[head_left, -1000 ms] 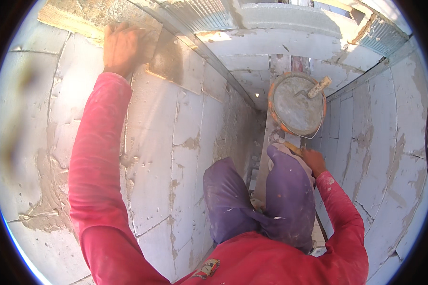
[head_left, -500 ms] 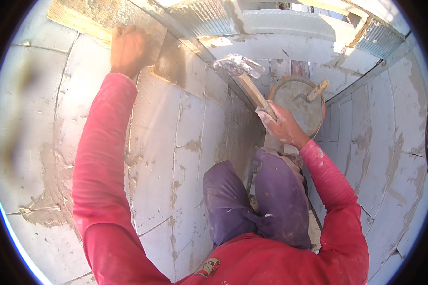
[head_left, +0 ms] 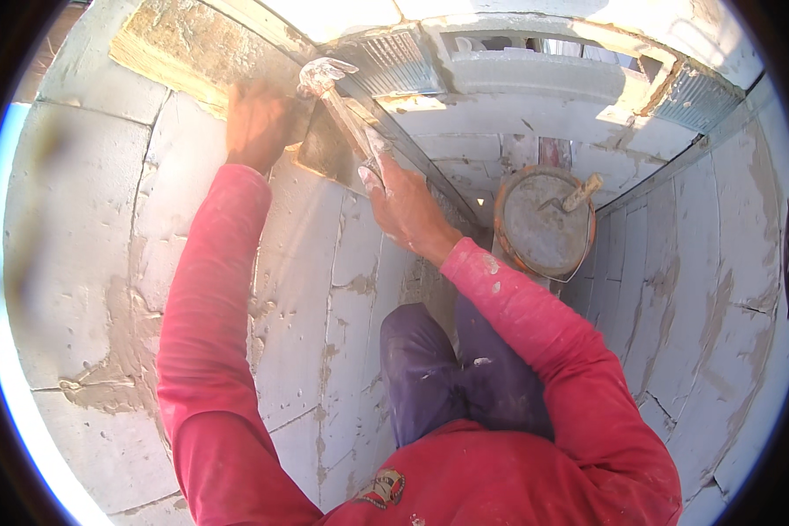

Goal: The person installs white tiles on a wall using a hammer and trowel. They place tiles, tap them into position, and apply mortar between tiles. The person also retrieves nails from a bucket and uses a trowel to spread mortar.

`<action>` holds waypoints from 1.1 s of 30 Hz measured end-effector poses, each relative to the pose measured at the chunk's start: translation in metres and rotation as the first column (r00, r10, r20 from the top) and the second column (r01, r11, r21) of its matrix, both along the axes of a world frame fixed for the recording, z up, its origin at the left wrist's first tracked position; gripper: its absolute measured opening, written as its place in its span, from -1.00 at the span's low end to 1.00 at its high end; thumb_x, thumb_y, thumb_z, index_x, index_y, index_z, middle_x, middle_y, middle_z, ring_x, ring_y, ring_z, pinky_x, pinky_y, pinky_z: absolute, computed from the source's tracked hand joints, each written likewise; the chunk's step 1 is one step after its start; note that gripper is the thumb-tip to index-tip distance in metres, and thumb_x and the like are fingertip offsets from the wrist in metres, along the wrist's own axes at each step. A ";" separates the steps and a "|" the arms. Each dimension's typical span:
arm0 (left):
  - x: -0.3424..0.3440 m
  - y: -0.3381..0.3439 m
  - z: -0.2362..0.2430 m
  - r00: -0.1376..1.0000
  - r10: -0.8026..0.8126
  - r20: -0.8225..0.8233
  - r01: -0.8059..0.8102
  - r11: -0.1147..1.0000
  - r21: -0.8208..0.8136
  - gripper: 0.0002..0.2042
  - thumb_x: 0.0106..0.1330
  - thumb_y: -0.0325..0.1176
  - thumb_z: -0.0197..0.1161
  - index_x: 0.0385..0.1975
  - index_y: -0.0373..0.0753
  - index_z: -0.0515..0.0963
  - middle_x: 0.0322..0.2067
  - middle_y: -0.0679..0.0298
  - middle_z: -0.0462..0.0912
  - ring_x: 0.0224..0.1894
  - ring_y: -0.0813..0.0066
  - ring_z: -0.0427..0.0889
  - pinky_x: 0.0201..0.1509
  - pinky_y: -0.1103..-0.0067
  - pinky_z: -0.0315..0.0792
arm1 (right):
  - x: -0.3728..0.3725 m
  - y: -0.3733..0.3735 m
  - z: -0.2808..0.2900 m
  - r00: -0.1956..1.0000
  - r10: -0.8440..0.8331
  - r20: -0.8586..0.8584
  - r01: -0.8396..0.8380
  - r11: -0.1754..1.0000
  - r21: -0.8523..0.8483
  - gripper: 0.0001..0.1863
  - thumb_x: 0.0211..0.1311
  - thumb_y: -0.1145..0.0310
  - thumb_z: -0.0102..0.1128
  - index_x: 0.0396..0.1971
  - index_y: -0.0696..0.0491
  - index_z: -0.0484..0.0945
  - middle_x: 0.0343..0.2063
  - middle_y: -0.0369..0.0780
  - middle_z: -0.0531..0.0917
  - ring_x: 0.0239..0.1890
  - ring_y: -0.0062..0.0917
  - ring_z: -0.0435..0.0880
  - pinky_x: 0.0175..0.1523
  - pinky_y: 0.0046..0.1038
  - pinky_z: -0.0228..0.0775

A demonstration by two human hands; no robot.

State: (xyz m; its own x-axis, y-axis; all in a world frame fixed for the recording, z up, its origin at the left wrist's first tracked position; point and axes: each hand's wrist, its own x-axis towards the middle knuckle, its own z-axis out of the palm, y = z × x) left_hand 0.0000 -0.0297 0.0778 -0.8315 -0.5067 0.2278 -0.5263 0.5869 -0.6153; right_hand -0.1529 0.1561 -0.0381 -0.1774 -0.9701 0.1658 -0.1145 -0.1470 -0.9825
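Observation:
My left hand (head_left: 256, 123) is pressed at a rough wooden board (head_left: 177, 54) at the top of the left wall, its fingers curled; whatever they may pinch is hidden. My right hand (head_left: 403, 202) grips a hammer (head_left: 337, 103) by its wooden handle, raised just right of my left hand. The hammer's head is crusted with pale residue and is close to the board and the metal-coloured strip beside it. Both sleeves are red and dusted with white.
White block walls (head_left: 693, 289) with smeared mortar rise on both sides. An orange bucket (head_left: 543, 232) of grey mortar, with a wooden-handled trowel (head_left: 579, 195), stands ahead beyond my knees. Ribbed glass blocks (head_left: 386, 61) and a narrow opening are in the far wall.
My right hand has come up from beside my right knee with the hammer and moved left toward the board by my left hand. My left hand stays at the board.

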 end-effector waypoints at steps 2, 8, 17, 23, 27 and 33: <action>0.003 -0.002 -0.001 0.998 -0.057 -0.016 0.057 0.998 -0.010 -0.90 0.26 -0.33 0.27 -0.36 -0.02 0.73 -0.41 0.40 0.61 -0.15 0.40 0.55 0.06 0.36 0.25 | 0.003 0.000 0.000 0.999 -0.051 -0.007 0.050 0.997 -0.053 -0.62 0.49 0.32 0.04 0.14 0.26 0.39 -0.27 0.26 0.62 -0.14 0.25 0.57 -0.07 0.00 0.41; -0.003 -0.004 -0.001 0.996 -0.066 -0.061 0.069 0.997 0.037 -0.87 0.28 -0.30 0.26 -0.35 -0.02 0.77 -0.41 0.40 0.62 -0.13 0.41 0.56 0.08 0.36 0.26 | 0.008 -0.006 -0.018 0.994 -0.112 0.008 0.112 0.986 -0.122 -0.51 0.48 0.37 0.04 0.33 0.22 0.30 -0.39 0.18 0.61 -0.30 0.15 0.59 -0.17 0.02 0.38; -0.006 0.006 0.003 0.999 0.043 0.019 -0.043 0.999 0.008 -0.89 0.21 -0.40 0.25 -0.42 -0.07 0.74 -0.38 0.37 0.64 -0.04 0.38 0.59 0.18 0.34 0.28 | 0.005 -0.007 -0.020 0.995 -0.081 0.056 0.084 0.995 -0.060 -0.53 0.51 0.28 0.03 0.26 0.25 0.32 -0.34 0.16 0.64 -0.25 0.19 0.60 -0.12 -0.09 0.45; -0.014 -0.002 0.048 1.000 0.022 -0.004 -0.022 0.999 -0.043 -0.66 0.29 -0.37 0.20 0.07 -0.17 0.57 -0.20 0.22 0.56 -0.03 0.36 0.61 0.16 0.31 0.30 | 0.009 -0.003 -0.017 0.986 -0.119 0.113 0.120 0.993 -0.002 -0.50 0.53 0.21 0.02 0.31 0.19 0.31 -0.23 0.15 0.65 -0.15 0.10 0.66 -0.02 -0.11 0.46; -0.024 -0.007 0.112 0.996 0.042 -0.082 -0.076 0.879 -0.471 -0.58 0.30 -0.23 0.28 0.16 -0.16 0.53 -0.20 0.28 0.53 -0.02 0.34 0.53 0.11 0.37 0.29 | 0.011 0.001 -0.015 0.988 -0.128 0.083 0.132 0.990 -0.048 -0.44 0.54 0.25 0.00 0.40 0.21 0.23 0.02 0.21 0.62 0.10 0.09 0.62 0.15 -0.15 0.44; -0.033 -0.006 0.190 0.930 0.253 -0.266 -0.362 0.756 -0.546 -0.22 0.09 0.17 0.48 0.29 -0.09 0.47 -0.11 0.25 0.56 0.04 0.29 0.49 0.15 0.26 0.27 | 0.020 -0.003 -0.033 0.981 -0.153 0.121 0.164 0.982 -0.089 -0.54 0.53 0.28 0.05 0.31 0.16 0.32 -0.09 0.17 0.65 -0.09 0.08 0.67 0.03 -0.15 0.47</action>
